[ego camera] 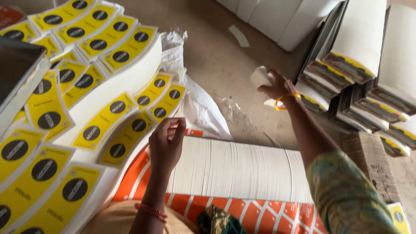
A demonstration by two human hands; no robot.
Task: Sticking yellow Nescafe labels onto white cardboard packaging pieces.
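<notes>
The right hand (pixel 277 86) grips a small white paper piece (pixel 261 77) far right, above the floor. The left hand (pixel 167 141), fingers pinched narrow, touches the white paper stack (pixel 238 169), lying left-to-right nearby.

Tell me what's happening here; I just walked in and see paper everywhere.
A person sits on the floor among stacks of curved paper blanks. The right hand reaches out holding a white piece beside the stacked bundles. The left hand pinches at the orange-edged white stack. Yellow printed blanks fan out on the left.
</notes>
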